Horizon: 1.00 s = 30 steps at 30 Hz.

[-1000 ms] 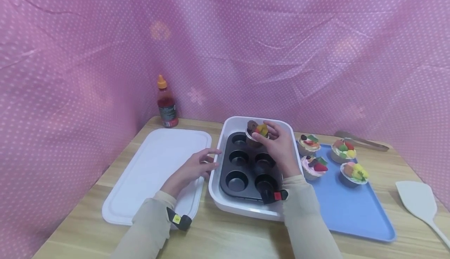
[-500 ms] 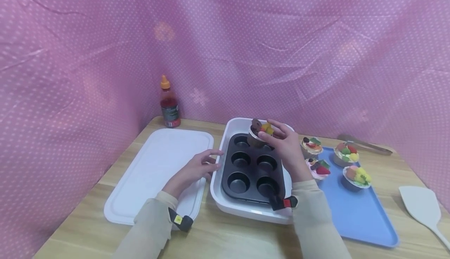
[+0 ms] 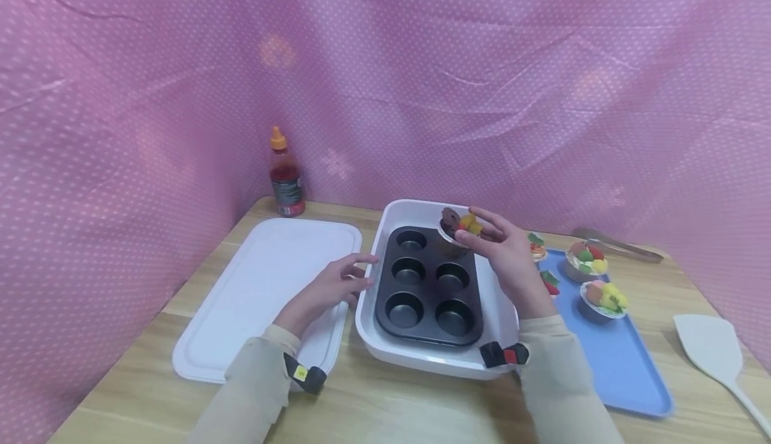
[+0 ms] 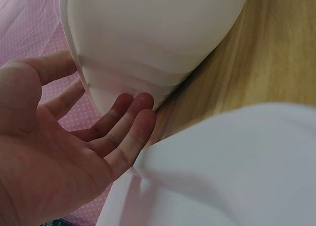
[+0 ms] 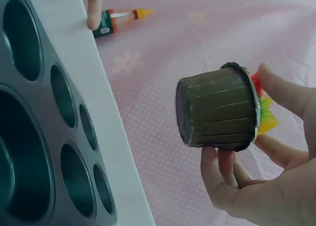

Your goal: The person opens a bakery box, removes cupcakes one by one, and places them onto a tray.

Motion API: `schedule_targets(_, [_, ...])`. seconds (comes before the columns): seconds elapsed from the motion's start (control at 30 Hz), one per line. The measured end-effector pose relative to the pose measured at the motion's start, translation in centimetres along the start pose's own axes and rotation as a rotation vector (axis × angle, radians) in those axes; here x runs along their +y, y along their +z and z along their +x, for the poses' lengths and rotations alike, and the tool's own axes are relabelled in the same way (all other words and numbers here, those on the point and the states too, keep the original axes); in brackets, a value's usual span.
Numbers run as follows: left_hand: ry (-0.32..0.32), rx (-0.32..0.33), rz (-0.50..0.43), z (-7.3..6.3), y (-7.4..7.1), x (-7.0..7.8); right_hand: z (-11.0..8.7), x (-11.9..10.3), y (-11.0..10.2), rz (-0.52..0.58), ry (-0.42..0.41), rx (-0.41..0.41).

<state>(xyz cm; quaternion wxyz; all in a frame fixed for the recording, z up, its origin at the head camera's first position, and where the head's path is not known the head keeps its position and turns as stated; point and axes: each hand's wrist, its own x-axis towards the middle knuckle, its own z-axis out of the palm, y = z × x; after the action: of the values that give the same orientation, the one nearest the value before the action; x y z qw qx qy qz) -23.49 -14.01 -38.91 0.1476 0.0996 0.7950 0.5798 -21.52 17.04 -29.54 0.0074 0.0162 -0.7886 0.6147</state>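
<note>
My right hand (image 3: 504, 256) holds a cupcake (image 3: 456, 235) by its rim, above the far right corner of a dark muffin tin (image 3: 429, 331). The cupcake has brown, red and yellow toppings. In the right wrist view its brown pleated cup (image 5: 219, 110) is tilted sideways between thumb and fingers. The tin, its visible wells bare, lies inside a white plastic tub (image 3: 394, 358). At the tub's left side my left hand (image 3: 328, 290) touches the rim with loosely bent fingers. The left wrist view shows its fingertips (image 4: 143, 119) beside the tub's outer wall (image 4: 148, 33).
A white board (image 3: 265, 290) lies on the left. Several cupcakes, such as a kiwi-topped one (image 3: 604, 300), sit at a blue tray (image 3: 620, 363) on the right; my right arm partly covers two. Tongs (image 3: 620, 243), a white spatula (image 3: 711, 347) and a sauce bottle (image 3: 286, 176) stand around.
My right hand has moved a little to the right with the cupcake, uncovering more of the tin and hiding more of the tray's cupcakes. My left hand has stayed at the tub's rim.
</note>
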Motion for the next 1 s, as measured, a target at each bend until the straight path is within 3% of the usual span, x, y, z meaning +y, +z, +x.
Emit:
schedule_targets(0.3, [-0.01,0.016,0.036,0.0,-0.1,0.0,-1.6,0.3,-2.0,-0.03,-0.045,0.011])
schedule_targets(1.0, [-0.005,0.014,0.057,0.1,0.2,0.0,-7.0,3.4,-7.9,-0.284,-0.087,0.116])
